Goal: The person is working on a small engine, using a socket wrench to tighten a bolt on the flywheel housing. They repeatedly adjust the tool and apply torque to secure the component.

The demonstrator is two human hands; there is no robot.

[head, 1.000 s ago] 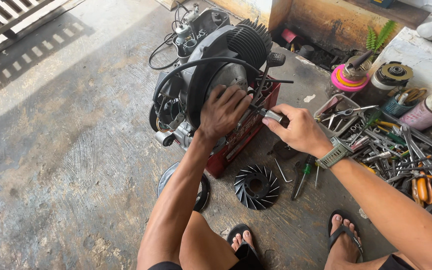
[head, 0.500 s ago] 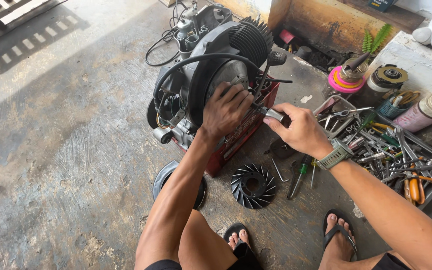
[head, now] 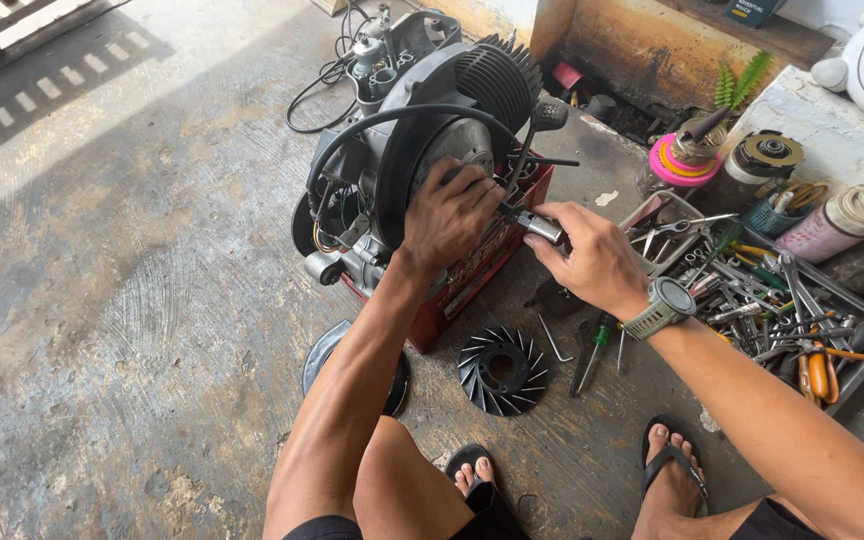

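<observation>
A small engine with a finned cylinder sits on a red crate on a concrete floor, seen from above. The person's left hand lies flat against the round open side of the engine, fingers spread and curled over its centre. The right hand, wearing a wristwatch, grips a metal tool whose tip points into the engine just beside the left hand. On the floor below the crate lie a black fan wheel, a round dark cover and a green-handled screwdriver. To the right, a tray holds many loose hand tools. Two feet in sandals show at the bottom.
</observation>
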